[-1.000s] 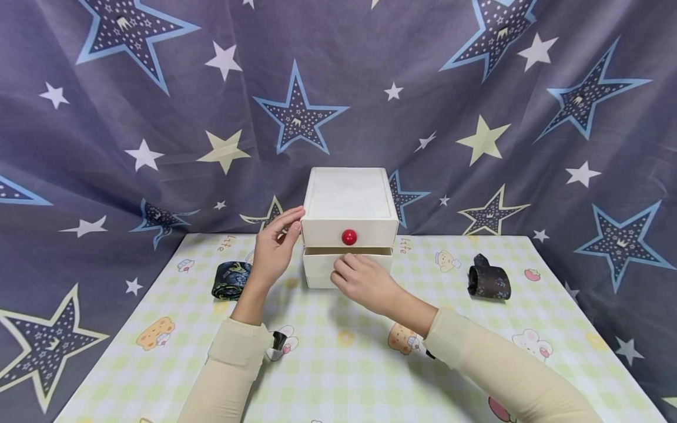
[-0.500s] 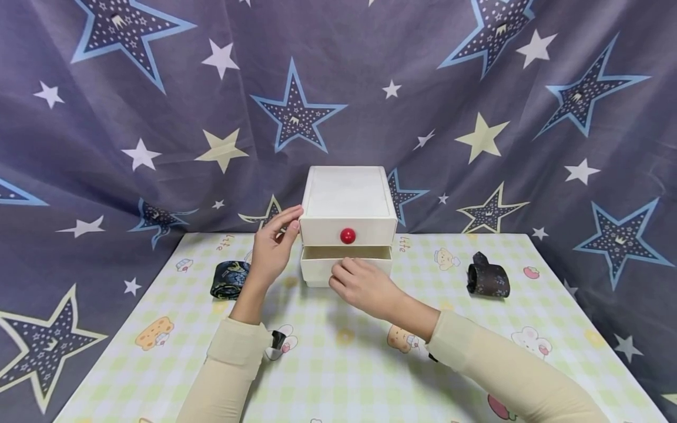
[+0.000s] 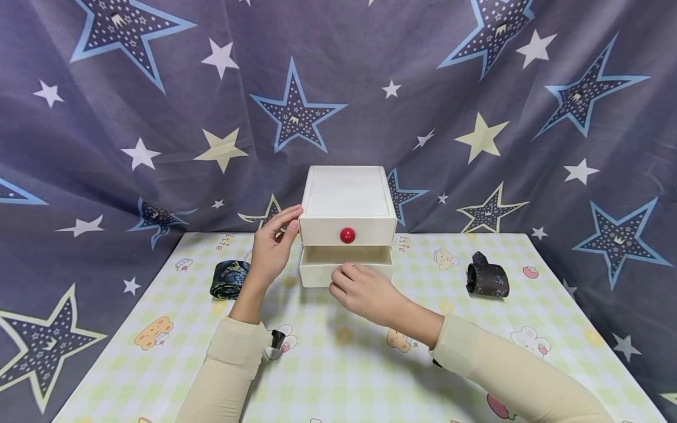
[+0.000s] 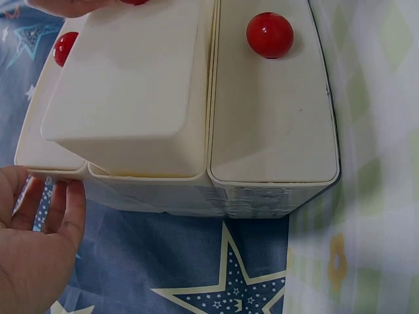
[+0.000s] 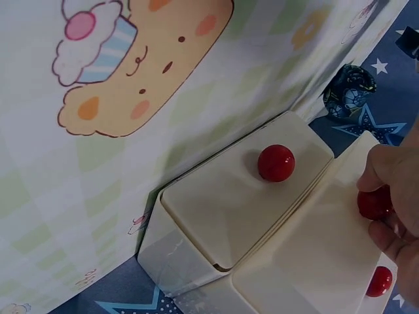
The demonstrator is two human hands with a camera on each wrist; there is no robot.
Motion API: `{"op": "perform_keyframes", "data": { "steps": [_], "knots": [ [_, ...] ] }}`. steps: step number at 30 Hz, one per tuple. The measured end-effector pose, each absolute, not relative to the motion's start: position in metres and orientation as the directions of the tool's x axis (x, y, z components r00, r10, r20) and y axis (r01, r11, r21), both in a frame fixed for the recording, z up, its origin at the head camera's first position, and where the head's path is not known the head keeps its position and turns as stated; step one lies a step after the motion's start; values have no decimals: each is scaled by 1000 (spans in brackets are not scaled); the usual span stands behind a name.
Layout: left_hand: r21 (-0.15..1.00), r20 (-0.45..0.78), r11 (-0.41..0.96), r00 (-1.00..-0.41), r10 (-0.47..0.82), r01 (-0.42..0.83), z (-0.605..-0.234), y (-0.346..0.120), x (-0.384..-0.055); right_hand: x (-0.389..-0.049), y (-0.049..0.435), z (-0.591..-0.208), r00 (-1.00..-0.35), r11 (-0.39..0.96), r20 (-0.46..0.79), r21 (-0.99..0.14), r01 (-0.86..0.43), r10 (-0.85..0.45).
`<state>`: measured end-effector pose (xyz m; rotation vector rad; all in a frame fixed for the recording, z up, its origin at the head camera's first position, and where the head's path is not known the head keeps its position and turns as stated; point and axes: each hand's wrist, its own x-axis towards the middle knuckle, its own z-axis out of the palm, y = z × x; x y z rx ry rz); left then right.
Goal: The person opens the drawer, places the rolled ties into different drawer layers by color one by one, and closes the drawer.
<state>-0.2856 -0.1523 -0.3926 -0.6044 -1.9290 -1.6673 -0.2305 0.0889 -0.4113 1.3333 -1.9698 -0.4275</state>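
A white drawer unit (image 3: 346, 191) with red knobs stands at the table's back edge. Its middle drawer (image 4: 131, 91) is partly pulled out, and the part of its inside that shows is bare. My right hand (image 3: 365, 294) pinches that drawer's red knob (image 5: 375, 204) between thumb and fingers. Fairly straight fingers of my left hand (image 3: 271, 249) rest against the unit's left side, near the top. Above, the top drawer (image 3: 317, 232) is closed, and so is the bottom drawer (image 5: 226, 196), which the head view hides behind the middle one.
A rolled dark blue patterned necktie (image 3: 229, 279) lies left of the unit, beside my left wrist. Farther right lies a rolled dark brown necktie (image 3: 488, 279). A checked cloth (image 3: 338, 376) covers the table, and a star-printed curtain (image 3: 349, 47) hangs right behind the unit.
The middle drawer has slid farther out toward me, showing more of its inside. My right hand has come slightly nearer with it. My left hand has stayed against the unit's side.
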Motion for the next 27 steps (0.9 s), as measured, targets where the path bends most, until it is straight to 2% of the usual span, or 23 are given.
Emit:
{"op": "perform_keyframes", "data": {
  "steps": [9,17,27],
  "knots": [
    [753,648,148,-761,2,642,-396,-153,-290,-222,90,-409,-212,397,348,641,-657,-913],
    [759,640,157,-768,-1,632,-395,-152,-290,-217,91,-412,-181,388,364,645,-658,-913],
    [751,647,157,-762,12,641,-374,-146,-268,-207,93,-414,-154,362,354,655,-663,-922]
  ]
}}
